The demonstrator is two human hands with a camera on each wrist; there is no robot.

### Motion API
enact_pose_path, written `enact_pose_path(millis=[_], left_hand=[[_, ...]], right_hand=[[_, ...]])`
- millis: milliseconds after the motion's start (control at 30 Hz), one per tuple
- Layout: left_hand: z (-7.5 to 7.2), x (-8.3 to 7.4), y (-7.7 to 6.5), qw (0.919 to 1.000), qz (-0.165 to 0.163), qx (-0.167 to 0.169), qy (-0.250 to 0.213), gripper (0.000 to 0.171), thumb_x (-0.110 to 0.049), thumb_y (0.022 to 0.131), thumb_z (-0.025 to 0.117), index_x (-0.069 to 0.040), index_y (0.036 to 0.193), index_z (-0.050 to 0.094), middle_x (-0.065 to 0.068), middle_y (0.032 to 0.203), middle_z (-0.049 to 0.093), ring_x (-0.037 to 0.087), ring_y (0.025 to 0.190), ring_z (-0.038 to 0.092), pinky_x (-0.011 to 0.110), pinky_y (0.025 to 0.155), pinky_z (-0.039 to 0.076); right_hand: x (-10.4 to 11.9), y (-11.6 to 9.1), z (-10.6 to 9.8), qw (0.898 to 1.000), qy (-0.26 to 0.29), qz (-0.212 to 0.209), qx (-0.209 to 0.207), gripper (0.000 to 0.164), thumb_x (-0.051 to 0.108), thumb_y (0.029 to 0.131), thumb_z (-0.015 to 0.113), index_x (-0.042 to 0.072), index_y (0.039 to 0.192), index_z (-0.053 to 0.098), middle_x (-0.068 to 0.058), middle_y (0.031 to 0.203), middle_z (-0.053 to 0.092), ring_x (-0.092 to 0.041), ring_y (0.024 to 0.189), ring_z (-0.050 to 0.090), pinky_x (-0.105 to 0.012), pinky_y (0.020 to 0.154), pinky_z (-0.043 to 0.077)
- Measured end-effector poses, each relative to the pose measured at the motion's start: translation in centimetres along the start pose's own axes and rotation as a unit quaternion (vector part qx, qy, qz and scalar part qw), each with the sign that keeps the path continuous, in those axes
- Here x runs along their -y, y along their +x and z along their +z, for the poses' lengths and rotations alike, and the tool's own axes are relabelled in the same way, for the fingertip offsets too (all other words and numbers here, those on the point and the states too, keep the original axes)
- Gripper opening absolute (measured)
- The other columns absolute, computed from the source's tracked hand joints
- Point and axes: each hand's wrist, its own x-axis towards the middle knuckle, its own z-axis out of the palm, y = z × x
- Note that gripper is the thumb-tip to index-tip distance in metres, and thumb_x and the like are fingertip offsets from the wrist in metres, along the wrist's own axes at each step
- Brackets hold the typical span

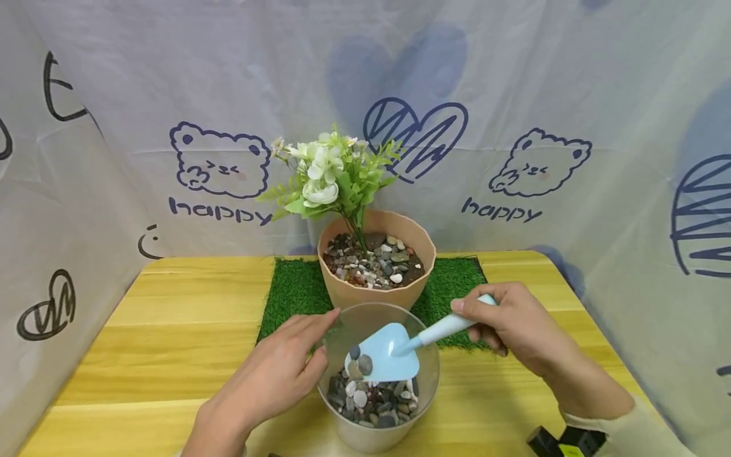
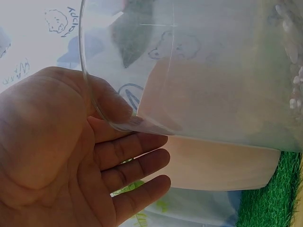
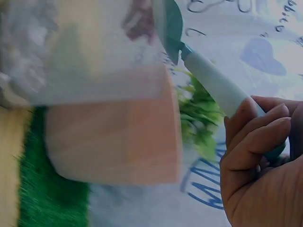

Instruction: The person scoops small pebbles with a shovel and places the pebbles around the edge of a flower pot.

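Two hands fill my feed. The right hand [image 1: 508, 320] curls its fingers and thumb round the handle of the blue scoop [image 1: 400, 363], gripping well back, I judge, so the blade can dip while the knuckles clear the rim. The left hand [image 1: 280, 365] lies against the near-left side of the clear tub [image 1: 371, 439], fingers mostly straight; I read that as steadying it, though I cannot tell how firmly it presses. The scoop is over the tub's mouth with a few stones [image 1: 364, 364] at the blade's edge; there, any strays should drop back inside. Below, more pebbles [image 1: 379, 403] cover the tub's bottom. Just beyond stands the pot [image 1: 338, 289], probably set there for easy reach, its gravel [image 1: 394, 257] packed around the stems of white flowers [image 1: 322, 171]. Green turf [image 1: 294, 292] lies under the pot on the table [image 1: 171, 336]; a printed cloth [image 1: 314, 63] hangs behind.
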Motion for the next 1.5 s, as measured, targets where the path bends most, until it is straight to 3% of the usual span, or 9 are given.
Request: enact_pose_path(millis=[167,367,567,800,967,1233,1333,1500], left_hand=[[0.0,0.1,-0.2,1.0,0.004,-0.005,0.004,0.056,-0.022,0.105,0.055,-0.015,0.16,0.047,-0.001,0.154,0.058,0.019,0.141,0.055,0.046,0.118,0.048],[0.1,0.3,-0.3,1.0,0.003,-0.006,0.002,0.056,-0.022,0.105,0.055,-0.014,0.16,0.047,0.0,0.155,0.057,0.018,0.141,0.055,0.045,0.119,0.047],[0.2,0.3,-0.3,1.0,0.004,-0.006,-0.002,0.056,-0.022,0.105,0.055,-0.015,0.16,0.047,-0.001,0.155,0.057,0.018,0.141,0.055,0.045,0.118,0.048],[0.2,0.2,-0.3,0.9999,0.001,-0.007,-0.008,0.057,-0.022,0.105,0.056,-0.016,0.161,0.046,-0.001,0.155,0.058,0.018,0.141,0.055,0.046,0.118,0.048],[0.2,0.2,-0.3,0.9999,0.004,-0.009,-0.005,0.057,-0.02,0.105,0.057,-0.016,0.16,0.047,-0.002,0.154,0.058,0.016,0.14,0.055,0.044,0.117,0.049],[0.2,0.2,-0.3,1.0,0.003,-0.005,-0.006,0.056,-0.021,0.105,0.056,-0.016,0.16,0.047,-0.001,0.154,0.058,0.016,0.14,0.056,0.044,0.117,0.049],[0.2,0.2,-0.2,1.0,0.003,-0.005,-0.007,0.056,-0.022,0.105,0.055,-0.016,0.161,0.046,-0.001,0.154,0.058,0.017,0.14,0.055,0.044,0.117,0.049],[0.0,0.2,-0.1,1.0,0.003,-0.004,-0.008,0.056,-0.022,0.105,0.054,-0.016,0.16,0.048,-0.001,0.154,0.058,0.018,0.141,0.055,0.045,0.118,0.048]], right_hand=[[1.8,0.9,-2.1,0.996,0.005,-0.019,-0.084,0.028,0.027,0.103,0.07,0.01,0.081,0.071,0.001,0.059,0.061,-0.008,0.044,0.044,-0.025,0.038,0.04],[3.5,3.3,-3.7,0.981,-0.065,-0.036,-0.182,0.041,0.039,0.102,0.069,-0.001,0.094,0.07,0.003,0.061,0.063,-0.009,0.045,0.046,-0.024,0.039,0.042],[3.4,5.3,-3.0,0.958,-0.164,-0.047,-0.229,0.045,0.043,0.101,0.067,-0.002,0.101,0.073,-0.001,0.066,0.068,-0.012,0.047,0.053,-0.027,0.039,0.044],[3.2,5.8,-1.7,0.929,-0.244,-0.071,-0.268,0.039,0.043,0.102,0.066,0.005,0.102,0.076,-0.01,0.075,0.074,-0.018,0.05,0.056,-0.027,0.043,0.044],[3.3,5.8,-1.6,0.926,-0.244,-0.07,-0.28,0.041,0.045,0.101,0.066,0.004,0.104,0.075,-0.012,0.078,0.075,-0.018,0.05,0.058,-0.027,0.043,0.045],[3.5,4.8,-1.7,0.936,-0.215,-0.08,-0.269,0.042,0.048,0.1,0.068,0.007,0.105,0.075,-0.007,0.077,0.073,-0.015,0.055,0.059,-0.026,0.047,0.049],[3.8,3.7,-1.5,0.935,-0.204,-0.111,-0.269,0.039,0.048,0.099,0.07,0.01,0.102,0.075,-0.003,0.075,0.07,-0.014,0.053,0.054,-0.026,0.046,0.045],[4.5,1.4,-0.5,0.931,-0.202,-0.193,-0.235,0.021,0.03,0.098,0.075,0.011,0.088,0.074,-0.003,0.063,0.058,-0.016,0.048,0.042,-0.027,0.042,0.037]])
